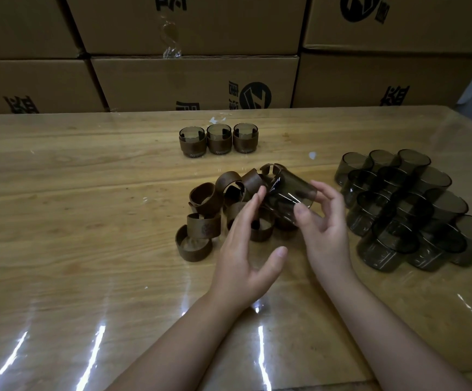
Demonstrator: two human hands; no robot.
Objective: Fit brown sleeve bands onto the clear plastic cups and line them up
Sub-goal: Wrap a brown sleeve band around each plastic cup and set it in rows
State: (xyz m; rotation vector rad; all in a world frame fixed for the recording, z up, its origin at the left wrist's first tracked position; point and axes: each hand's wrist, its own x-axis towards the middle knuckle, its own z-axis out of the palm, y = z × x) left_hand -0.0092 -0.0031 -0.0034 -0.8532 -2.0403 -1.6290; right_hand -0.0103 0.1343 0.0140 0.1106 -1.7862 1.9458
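Cup (289, 190) sits tilted on its side in the right hand (325, 230), thumb near the rim and fingers curled round the far wall, just above the pile of brown bands (203, 218) mid-bench (88, 193). Left hand (243, 249) is open with straight fingers, tips at the cup's side. Bare cups (398, 215) are clustered to the right. Three banded cups (218, 139) stand side by side in a row further back. Cardboard boxes (195, 80) are stacked behind the bench.

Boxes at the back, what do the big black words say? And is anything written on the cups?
Cardboard boxes: black characters, cut off or blurred; unreadable.
Round logo: a slanted "Z"-like mark, no words.
Sleeved cups: tiny pale print, too small to read.
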